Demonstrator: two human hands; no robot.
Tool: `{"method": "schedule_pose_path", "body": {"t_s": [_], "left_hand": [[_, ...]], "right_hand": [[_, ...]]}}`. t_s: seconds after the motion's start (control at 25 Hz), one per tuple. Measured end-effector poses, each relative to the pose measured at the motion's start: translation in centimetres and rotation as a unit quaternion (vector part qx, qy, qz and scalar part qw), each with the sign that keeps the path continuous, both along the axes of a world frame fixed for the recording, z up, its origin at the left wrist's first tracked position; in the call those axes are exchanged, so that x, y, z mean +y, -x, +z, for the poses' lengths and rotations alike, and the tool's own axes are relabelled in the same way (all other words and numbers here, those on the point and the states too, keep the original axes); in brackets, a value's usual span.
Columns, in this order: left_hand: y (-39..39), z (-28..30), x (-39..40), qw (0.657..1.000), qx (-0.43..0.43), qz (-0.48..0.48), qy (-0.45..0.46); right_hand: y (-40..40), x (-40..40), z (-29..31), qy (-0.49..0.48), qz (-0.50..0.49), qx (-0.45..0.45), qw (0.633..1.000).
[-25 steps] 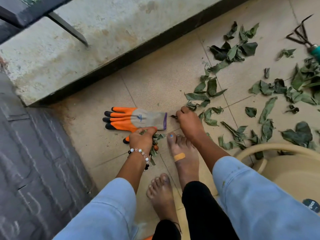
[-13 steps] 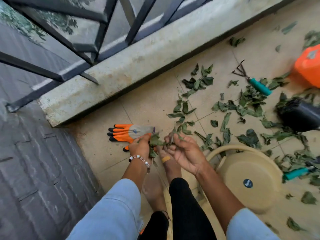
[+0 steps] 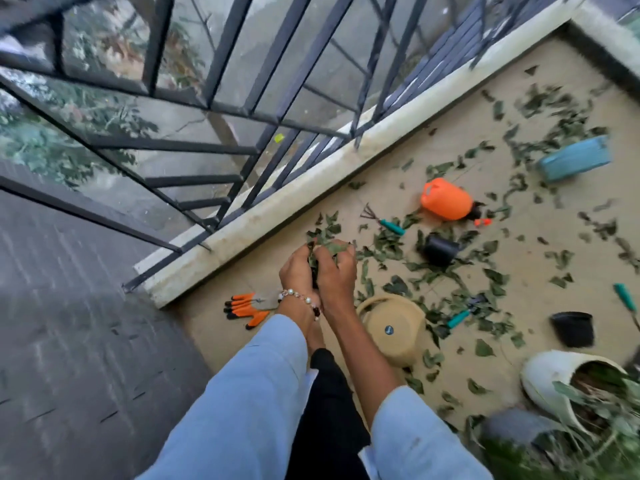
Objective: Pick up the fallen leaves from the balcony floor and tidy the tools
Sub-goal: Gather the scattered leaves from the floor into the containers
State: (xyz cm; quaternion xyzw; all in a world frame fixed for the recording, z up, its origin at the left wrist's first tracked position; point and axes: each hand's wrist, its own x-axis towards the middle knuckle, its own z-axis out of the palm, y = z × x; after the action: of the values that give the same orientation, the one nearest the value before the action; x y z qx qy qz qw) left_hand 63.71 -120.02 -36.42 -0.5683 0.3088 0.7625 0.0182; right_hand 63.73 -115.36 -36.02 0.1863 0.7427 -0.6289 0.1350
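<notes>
**A:** What do I have in front of me, biggest things first?

**B:** I see the railing (image 3: 214, 109) filling ten to one o'clock, with the kerb (image 3: 311, 192) under it running from eight o'clock up to two. The tiled floor (image 3: 554, 292) takes the right half.

**A:** And on the floor?

**B:** A white pot (image 3: 554, 379) lies tipped on its side at four o'clock, plant stuff spilling from its mouth. A tan basin (image 3: 394, 327) sits just right of centre, beside my right forearm. A blue tray (image 3: 575, 159) is at two o'clock. An orange sprayer (image 3: 446, 199) lies on its side at one o'clock, and a black pot (image 3: 441, 251) lies tipped just below it. A second black pot (image 3: 573, 329) stands at three o'clock.

**A:** Tools?

**B:** Orange gloves (image 3: 247, 308) lie at eight o'clock from my hands, near the kerb's end. A small rake (image 3: 382, 221) with a teal handle lies left of the sprayer. Another teal-handled tool (image 3: 462, 315) lies among leaves right of the basin, and a third (image 3: 625, 296) at the far right edge.

**A:** The hands?

**B:** Both are raised at centre, pressed together. My left hand (image 3: 298, 271) and right hand (image 3: 337, 273) are curled round one bunch of leaves (image 3: 327, 247), which sticks out above the fingers. Loose leaves (image 3: 391, 247) are scattered over the floor from twelve to five o'clock.
</notes>
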Motion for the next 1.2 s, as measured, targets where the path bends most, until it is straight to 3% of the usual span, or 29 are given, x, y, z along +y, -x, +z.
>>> {"method": "schedule_pose_path", "body": {"t_s": [0.24,0.48,0.76,0.96,1.2], "left_hand": [[1.0,6.7,3.5,0.995,0.045,-0.087,-0.036],[6.3,10.0,8.2,0.981,0.072,-0.179,-0.032],[23.6,10.7,14.5,0.971,0.076,-0.224,-0.044],[37.4,13.2,19.9,0.955,0.084,-0.28,-0.053],[49.7,14.6,27.2,0.93,0.094,-0.346,-0.079]], "right_hand": [[-0.1,3.7,6.5,0.026,-0.071,0.031,0.997],[4.6,8.5,8.8,0.005,-0.146,0.047,0.988],[21.5,14.6,7.6,-0.032,-0.187,0.112,0.975],[34.5,19.9,10.6,-0.097,-0.208,0.185,0.956],[46.9,27.5,11.7,-0.058,-0.259,0.166,0.95]]}}
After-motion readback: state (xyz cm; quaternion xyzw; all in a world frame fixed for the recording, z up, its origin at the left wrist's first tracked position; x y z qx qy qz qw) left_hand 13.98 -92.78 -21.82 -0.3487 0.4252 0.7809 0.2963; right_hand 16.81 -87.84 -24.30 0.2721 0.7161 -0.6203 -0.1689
